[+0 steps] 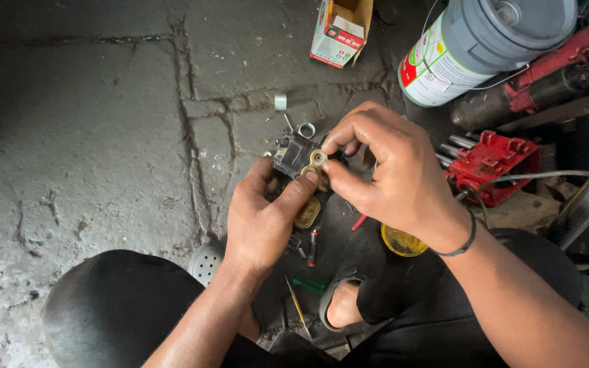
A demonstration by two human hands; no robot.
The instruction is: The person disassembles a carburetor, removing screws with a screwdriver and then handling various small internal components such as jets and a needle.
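Cracked, grimy concrete (103, 136) is filling the left and upper part of the frame, and the person is crouching over it with both hands meeting just above centre. Right hand (390, 170) is coming in from the right with thumb and forefinger pinching a small brass-coloured washer (318, 158), the fingertips closing together on its rim. That ring is lying directly against the near face of a small dark metal assembly (293, 155), which sits just left of the right fingertips. Left hand (264, 218) is rising from the lower centre, its thumb and fingers wrapping the lower side of the assembly and pressing on it; how tightly the hidden fingers are closing cannot be told. The assembly's long axis is running from upper left to lower right, and the right hand is the nearer one to the washer. Just below the hands an oval brass plate (307, 212) is lying on the floor, with a red-handled screwdriver (313, 247) and a green-handled tool (307, 284) further down. A small metal ring (306, 129) is resting just above the assembly. Further out, a cardboard box (339, 31) is standing at upper centre, a grey plastic container (478, 44) at upper right, and a red metal part (491, 163) at right.
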